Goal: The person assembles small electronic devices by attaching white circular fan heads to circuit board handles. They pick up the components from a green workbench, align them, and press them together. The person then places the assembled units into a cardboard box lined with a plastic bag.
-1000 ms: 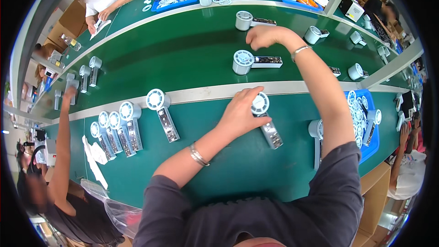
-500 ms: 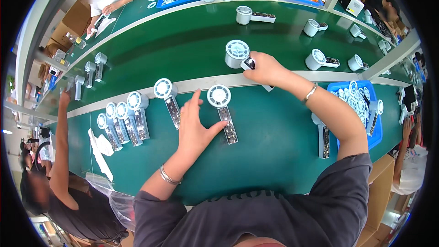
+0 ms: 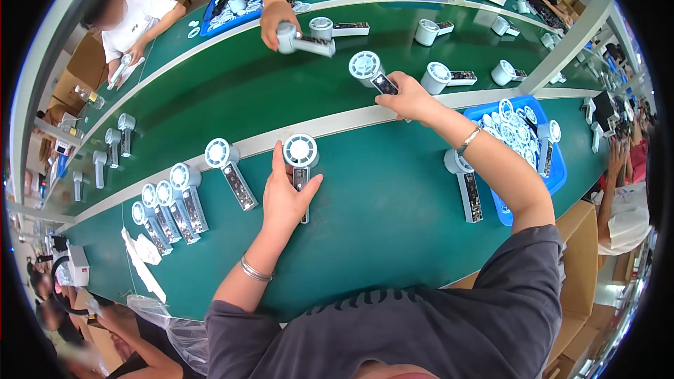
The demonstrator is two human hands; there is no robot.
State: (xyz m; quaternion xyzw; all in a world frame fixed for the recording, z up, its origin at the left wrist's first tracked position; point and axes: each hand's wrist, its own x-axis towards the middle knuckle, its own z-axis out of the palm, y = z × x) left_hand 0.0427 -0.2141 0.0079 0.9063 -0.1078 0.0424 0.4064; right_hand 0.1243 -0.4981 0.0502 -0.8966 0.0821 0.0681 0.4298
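My right hand [image 3: 411,96] is closed around the dark-faced handle of a pale grey handheld fan [image 3: 365,65], over the near edge of the green middle strip. The round grille of that fan points up. My left hand [image 3: 283,196] spreads over another handheld fan [image 3: 300,150] lying on the near table, its thumb to the right of the handle and its fingers to the left. Part of this handle, with its exposed electronics, is hidden behind the hand. Left of it lies a further fan [image 3: 219,153] with its handle open to view.
Several fans [image 3: 184,177] lie in a row at left beside white paper [image 3: 144,260]. A fan [image 3: 469,193] rests near my right forearm, beside a blue tray [image 3: 558,175] of ring parts. A co-worker's hand [image 3: 279,21] holds a fan over the strip; more fans stand along it.
My left hand has come over the fan beside it, its thumb now past the handle. My right hand still holds its fan. A co-worker's arm with a fan has entered at the top.
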